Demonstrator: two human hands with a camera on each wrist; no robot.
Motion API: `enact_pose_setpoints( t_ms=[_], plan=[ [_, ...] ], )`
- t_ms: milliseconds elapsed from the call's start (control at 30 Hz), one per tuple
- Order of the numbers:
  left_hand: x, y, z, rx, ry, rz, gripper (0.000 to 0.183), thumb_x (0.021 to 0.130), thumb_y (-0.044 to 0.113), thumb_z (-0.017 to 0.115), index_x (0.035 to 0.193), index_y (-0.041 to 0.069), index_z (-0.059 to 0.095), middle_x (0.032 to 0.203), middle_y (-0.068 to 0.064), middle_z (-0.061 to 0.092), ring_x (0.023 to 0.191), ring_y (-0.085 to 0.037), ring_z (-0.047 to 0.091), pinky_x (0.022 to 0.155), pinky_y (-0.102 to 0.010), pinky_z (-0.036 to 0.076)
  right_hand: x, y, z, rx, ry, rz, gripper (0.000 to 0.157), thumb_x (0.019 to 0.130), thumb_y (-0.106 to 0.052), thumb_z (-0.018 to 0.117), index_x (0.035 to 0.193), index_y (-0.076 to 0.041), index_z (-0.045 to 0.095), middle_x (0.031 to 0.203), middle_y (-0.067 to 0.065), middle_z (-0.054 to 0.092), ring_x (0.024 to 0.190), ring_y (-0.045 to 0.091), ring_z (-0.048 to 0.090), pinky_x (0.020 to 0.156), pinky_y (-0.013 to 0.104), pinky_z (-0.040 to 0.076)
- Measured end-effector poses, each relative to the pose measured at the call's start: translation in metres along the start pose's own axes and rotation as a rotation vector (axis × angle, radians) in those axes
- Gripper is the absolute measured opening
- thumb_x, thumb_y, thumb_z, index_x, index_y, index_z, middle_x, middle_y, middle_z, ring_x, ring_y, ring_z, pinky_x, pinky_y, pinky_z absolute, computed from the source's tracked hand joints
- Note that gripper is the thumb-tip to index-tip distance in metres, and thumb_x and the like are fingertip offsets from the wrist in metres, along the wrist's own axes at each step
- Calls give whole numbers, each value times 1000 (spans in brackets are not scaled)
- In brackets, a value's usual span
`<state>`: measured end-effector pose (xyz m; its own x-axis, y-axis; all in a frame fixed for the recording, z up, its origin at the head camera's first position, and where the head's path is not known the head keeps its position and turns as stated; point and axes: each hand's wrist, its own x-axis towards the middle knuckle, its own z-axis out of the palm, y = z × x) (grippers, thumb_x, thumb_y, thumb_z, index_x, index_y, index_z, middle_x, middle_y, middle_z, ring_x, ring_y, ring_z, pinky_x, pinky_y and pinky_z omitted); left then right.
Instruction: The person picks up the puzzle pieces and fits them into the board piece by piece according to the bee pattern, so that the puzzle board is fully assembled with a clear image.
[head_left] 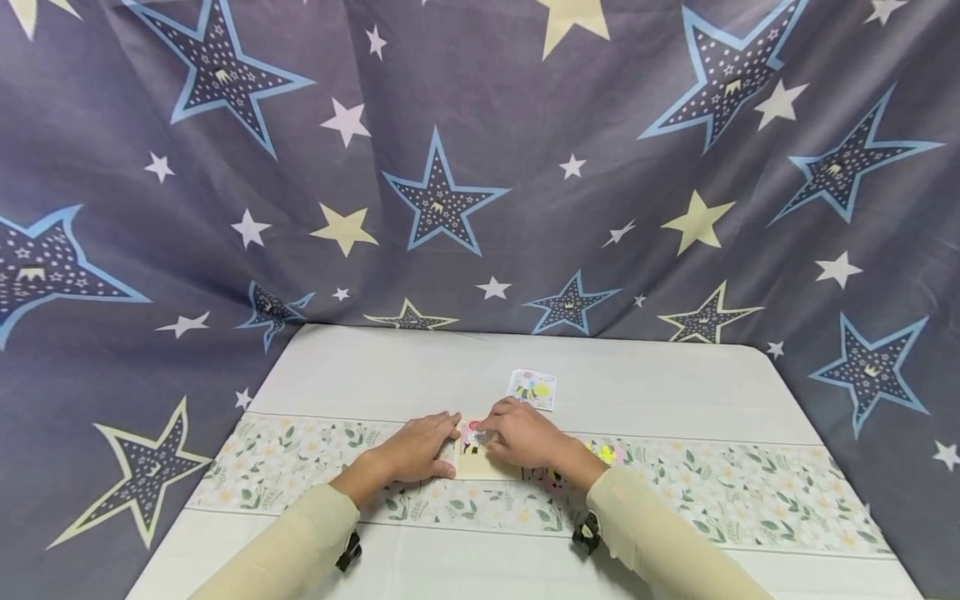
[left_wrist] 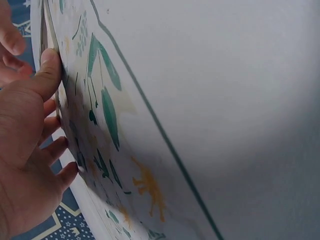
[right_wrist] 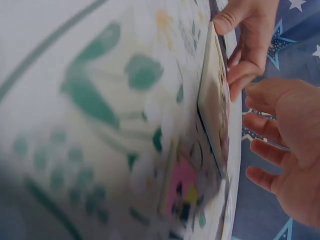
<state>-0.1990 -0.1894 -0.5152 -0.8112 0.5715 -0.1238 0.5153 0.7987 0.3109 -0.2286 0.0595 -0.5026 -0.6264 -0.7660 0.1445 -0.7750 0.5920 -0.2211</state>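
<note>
Hands are apart, one per side of the cream board [head_left: 487, 471], which sits mid-desk [head_left: 390, 367] on the flowered runner [head_left: 750, 483]. Left hand [head_left: 416, 448]: fingers loose, thumb and index against the left edge, not clamped round it. Right hand [head_left: 525, 435]: fingertips on or just over the printed piece [head_left: 471, 439] at the far left of the board. Can't tell if thumb and index pinch anything; my own knuckles hide it.

Main risk, I'd say: board skids. Left side is only braced, right edge has nothing holding it, so a sideways push could shift the board or ruck the runner under it.

Second: pressing on one edge of the piece could tip the opposite edge up, or leave it skewed.

Third: loose pieces [head_left: 606, 452] lie right of the board, around my right forearm. Dragging the right sleeve [head_left: 637, 512] or wrist camera [head_left: 587, 533] low on the way back could scatter them.

Card [head_left: 532, 389] is just beyond my right hand; overreaching far could knock it askew.
</note>
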Motion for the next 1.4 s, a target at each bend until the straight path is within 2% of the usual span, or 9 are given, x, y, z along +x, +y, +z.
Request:
enact_pose_setpoints(
  t_ms=[367,633,867,1400],
  plan=[
    [0,-2,1,4,-4,5,66,89,49,74,139,10,57,162,-14,39,151,-38,36,122,-56,33,-18,20,-10,13,17,5,24,96,-23,71,118,-16,76,110,-1,75,111,22,65,105,43,51],
    [1,-2,3,2,-13,-12,67,90,51,72,141,11,56,164,-12,37,153,-35,34,124,-55,32,-37,31,-15,65,-5,70,27,97,-22,69,122,-14,75,114,0,75,116,24,64,108,47,50],
    [0,1,-1,-15,-13,-19,66,89,49,73,141,10,56,164,-13,38,153,-35,34,124,-55,31,-57,45,-22,58,-12,114,30,97,-22,69,125,-11,72,117,4,74,120,29,63,107,49,51],
    [0,-1,0,-13,-5,-11,66,89,50,73,140,11,57,163,-13,38,152,-36,35,123,-55,32,-95,69,-23,52,-8,179,26,94,-21,72,120,-14,75,110,1,74,115,27,64,104,49,52]
  ],
)
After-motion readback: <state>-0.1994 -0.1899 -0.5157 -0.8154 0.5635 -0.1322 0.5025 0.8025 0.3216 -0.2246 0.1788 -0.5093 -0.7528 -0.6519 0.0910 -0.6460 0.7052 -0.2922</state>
